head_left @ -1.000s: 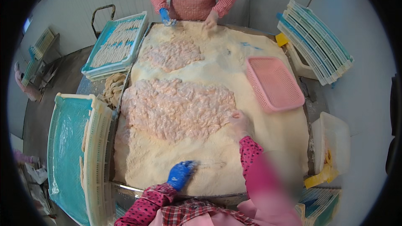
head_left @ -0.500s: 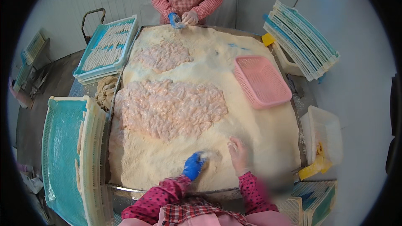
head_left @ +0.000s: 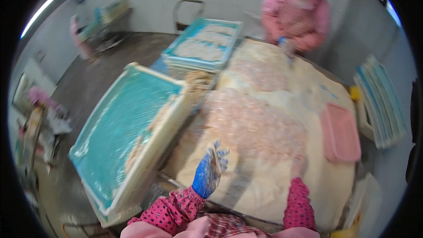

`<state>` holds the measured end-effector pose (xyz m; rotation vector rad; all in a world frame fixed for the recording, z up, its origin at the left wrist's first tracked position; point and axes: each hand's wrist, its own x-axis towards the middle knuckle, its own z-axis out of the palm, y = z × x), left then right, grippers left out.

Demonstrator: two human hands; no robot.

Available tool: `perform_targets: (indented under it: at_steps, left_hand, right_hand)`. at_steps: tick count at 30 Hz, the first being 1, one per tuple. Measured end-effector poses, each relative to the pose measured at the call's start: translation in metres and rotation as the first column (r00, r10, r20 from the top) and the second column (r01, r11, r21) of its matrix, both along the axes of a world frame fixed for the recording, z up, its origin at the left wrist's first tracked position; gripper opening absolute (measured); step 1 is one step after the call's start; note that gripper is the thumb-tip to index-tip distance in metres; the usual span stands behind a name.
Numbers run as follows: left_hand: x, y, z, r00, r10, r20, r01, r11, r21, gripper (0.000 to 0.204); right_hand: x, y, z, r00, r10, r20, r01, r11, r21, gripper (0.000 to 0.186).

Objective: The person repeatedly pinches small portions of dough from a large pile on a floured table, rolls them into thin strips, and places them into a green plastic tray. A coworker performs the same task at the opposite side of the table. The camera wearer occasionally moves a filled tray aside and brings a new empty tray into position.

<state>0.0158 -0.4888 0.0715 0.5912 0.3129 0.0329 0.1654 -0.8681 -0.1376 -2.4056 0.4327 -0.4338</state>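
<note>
My left hand (head_left: 209,169), in a floury blue glove, is raised above the flour bed (head_left: 255,189), holding a breaded strip (head_left: 216,161) with fingers curled around it. My right hand (head_left: 298,167), in a pale glove, reaches to the near right edge of the pink raw meat pile (head_left: 246,125); motion blur hides its fingers. Left of my hands is a tray lined with turquoise mesh (head_left: 114,123), with a few pale strips (head_left: 136,156) along its right side.
A co-worker (head_left: 299,22) in pink stands across the bed. A filled tray stack (head_left: 169,53) and tan cloth (head_left: 198,81) sit at back left. A pink basket (head_left: 341,134), stacked racks (head_left: 379,101) and a clear tub (head_left: 365,198) line the right side.
The view has swung left. My left hand has risen from the flour with a strip in it. My right hand has moved forward to the meat pile since half a second ago.
</note>
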Motion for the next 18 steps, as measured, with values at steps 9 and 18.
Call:
perform_targets:
  at_steps: [9,18]
  left_hand:
    - [-0.077,0.271,0.036,0.893,0.415,-0.175,-0.063,0.501,0.863,0.064]
    - [-0.095,0.263,0.024,0.931,0.254,-0.264,0.187,0.290,0.939,0.051]
  right_hand:
    - [0.004,0.033,0.021,1.000,-0.019,-0.013,0.020,0.994,0.108,0.021]
    - [-0.024,0.013,0.083,0.979,0.094,0.183,-0.175,0.849,0.498,0.021]
